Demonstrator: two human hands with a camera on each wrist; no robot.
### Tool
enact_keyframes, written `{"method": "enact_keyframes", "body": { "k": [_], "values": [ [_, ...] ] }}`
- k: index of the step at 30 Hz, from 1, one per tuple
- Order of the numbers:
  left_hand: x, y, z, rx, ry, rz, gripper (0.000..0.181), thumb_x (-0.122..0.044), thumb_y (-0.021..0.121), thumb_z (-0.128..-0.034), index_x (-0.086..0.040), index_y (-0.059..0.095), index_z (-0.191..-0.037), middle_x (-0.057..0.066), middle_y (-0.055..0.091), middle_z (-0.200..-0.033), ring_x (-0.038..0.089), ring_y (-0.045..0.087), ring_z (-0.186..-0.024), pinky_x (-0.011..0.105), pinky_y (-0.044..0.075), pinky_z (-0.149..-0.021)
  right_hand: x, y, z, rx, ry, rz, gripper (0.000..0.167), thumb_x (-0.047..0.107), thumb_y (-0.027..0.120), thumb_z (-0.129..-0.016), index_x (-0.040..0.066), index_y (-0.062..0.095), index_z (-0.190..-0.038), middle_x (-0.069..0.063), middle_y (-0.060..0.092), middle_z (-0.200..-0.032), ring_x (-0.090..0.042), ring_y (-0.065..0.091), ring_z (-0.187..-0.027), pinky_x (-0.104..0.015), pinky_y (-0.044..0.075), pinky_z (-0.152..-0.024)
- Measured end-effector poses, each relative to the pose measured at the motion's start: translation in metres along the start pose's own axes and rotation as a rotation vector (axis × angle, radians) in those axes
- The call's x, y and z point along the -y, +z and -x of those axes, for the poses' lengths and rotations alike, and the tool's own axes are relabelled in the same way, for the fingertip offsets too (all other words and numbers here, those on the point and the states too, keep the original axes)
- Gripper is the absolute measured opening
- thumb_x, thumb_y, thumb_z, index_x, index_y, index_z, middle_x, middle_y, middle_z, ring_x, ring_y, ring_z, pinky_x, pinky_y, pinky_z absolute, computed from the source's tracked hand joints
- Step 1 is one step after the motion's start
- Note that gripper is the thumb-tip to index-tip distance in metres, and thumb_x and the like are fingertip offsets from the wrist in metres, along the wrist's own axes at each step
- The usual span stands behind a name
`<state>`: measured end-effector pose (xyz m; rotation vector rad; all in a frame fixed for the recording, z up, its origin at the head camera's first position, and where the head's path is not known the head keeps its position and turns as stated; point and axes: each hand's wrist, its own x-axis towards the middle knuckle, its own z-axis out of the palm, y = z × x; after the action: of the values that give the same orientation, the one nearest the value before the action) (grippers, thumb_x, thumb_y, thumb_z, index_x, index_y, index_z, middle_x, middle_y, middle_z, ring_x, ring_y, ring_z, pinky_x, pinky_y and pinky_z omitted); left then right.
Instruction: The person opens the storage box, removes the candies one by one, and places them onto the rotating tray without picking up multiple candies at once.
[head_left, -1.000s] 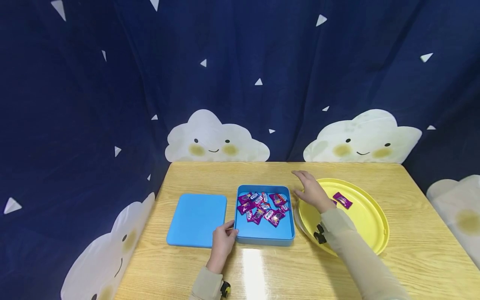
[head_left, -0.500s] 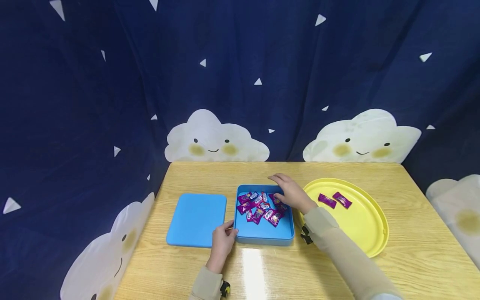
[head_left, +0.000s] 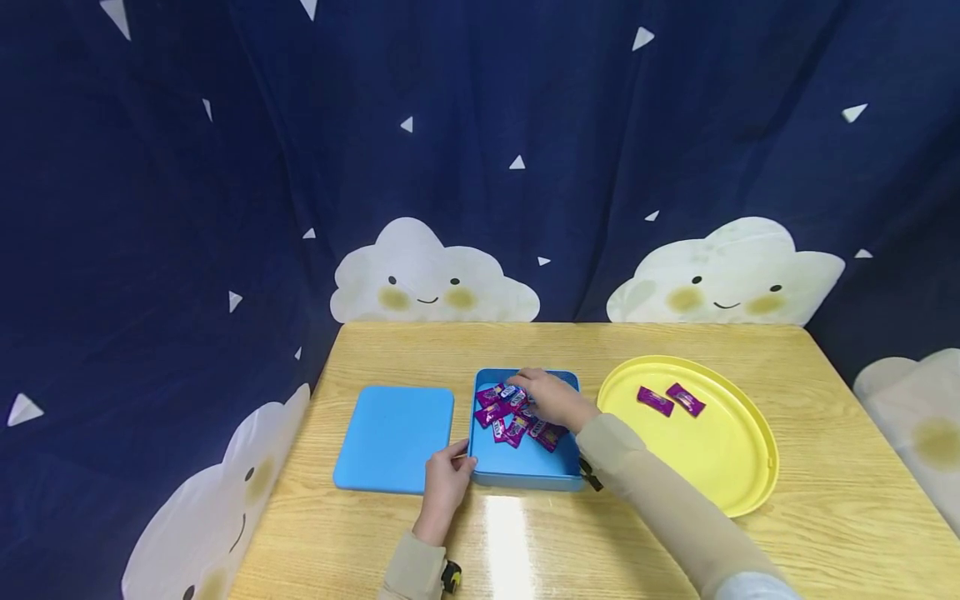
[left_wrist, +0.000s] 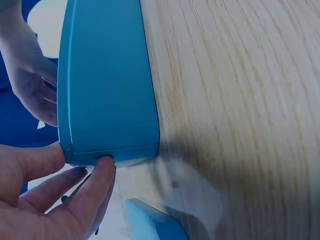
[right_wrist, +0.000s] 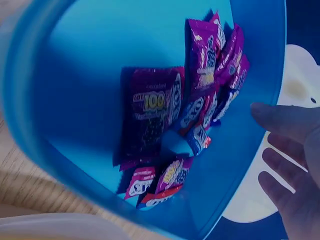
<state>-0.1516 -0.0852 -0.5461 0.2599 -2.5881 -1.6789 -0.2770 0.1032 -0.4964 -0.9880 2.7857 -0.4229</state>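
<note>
The right hand (head_left: 551,398), loose-fingered, has moved farther over the open square blue box (head_left: 525,481) the left hand (head_left: 444,485) pinches.

From the middle of the wooden table (head_left: 840,467), the dark blue curtain (head_left: 465,125) hangs at twelve o'clock, with white clouds (head_left: 423,279) near eleven and one; a light reflection (head_left: 510,550) lies at seven.

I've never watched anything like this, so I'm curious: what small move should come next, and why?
Perhaps lower the right hand and pinch one of the wrapped candies: the hand hangs over the blue box with no candy visible in its grasp, while the left hand holds the box's corner.
</note>
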Motion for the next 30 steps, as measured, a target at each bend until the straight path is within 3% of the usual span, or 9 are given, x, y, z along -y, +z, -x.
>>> {"method": "enact_keyframes", "body": {
  "k": [9, 16, 26, 30],
  "values": [
    [0.001, 0.0, -0.001, 0.0, -0.001, 0.005, 0.033, 0.003, 0.06, -0.0847, 0.011, 0.057, -0.117, 0.025, 0.062, -0.106, 0.028, 0.064, -0.086, 0.029, 0.055, -0.066, 0.01, 0.009, -0.008, 0.136, 0.045, 0.078, 0.042, 0.007, 0.065, -0.084, 0.011, 0.056, -0.125, -0.013, 0.051, -0.128, -0.029, 0.048, -0.119, -0.044, 0.042, -0.097],
    [0.001, 0.0, -0.001, -0.001, -0.019, 0.009, 0.035, 0.002, 0.06, -0.0851, 0.01, 0.056, -0.118, 0.024, 0.062, -0.107, 0.028, 0.063, -0.087, 0.028, 0.055, -0.067, 0.013, 0.017, -0.01, 0.246, 0.018, 0.021, 0.027, 0.008, 0.064, -0.086, 0.012, 0.066, -0.113, -0.007, 0.058, -0.116, -0.024, 0.054, -0.108, -0.04, 0.045, -0.094],
    [0.0, 0.0, -0.001, -0.003, -0.026, 0.007, 0.035, 0.002, 0.06, -0.0849, 0.01, 0.056, -0.118, 0.024, 0.062, -0.107, 0.027, 0.063, -0.088, 0.028, 0.055, -0.068, 0.013, 0.032, -0.013, 0.252, 0.01, 0.055, 0.031, -0.002, 0.067, -0.08, 0.011, 0.068, -0.109, -0.006, 0.061, -0.108, -0.021, 0.058, -0.102, -0.036, 0.048, -0.09],
    [-0.001, 0.001, -0.001, -0.005, -0.021, 0.005, 0.035, 0.002, 0.06, -0.0844, 0.01, 0.056, -0.118, 0.024, 0.062, -0.107, 0.028, 0.064, -0.088, 0.028, 0.055, -0.068, 0.013, 0.036, -0.013, 0.264, 0.013, 0.068, 0.034, -0.005, 0.065, -0.08, 0.011, 0.067, -0.11, -0.009, 0.058, -0.117, -0.024, 0.056, -0.108, -0.037, 0.045, -0.094]
  ]
}}
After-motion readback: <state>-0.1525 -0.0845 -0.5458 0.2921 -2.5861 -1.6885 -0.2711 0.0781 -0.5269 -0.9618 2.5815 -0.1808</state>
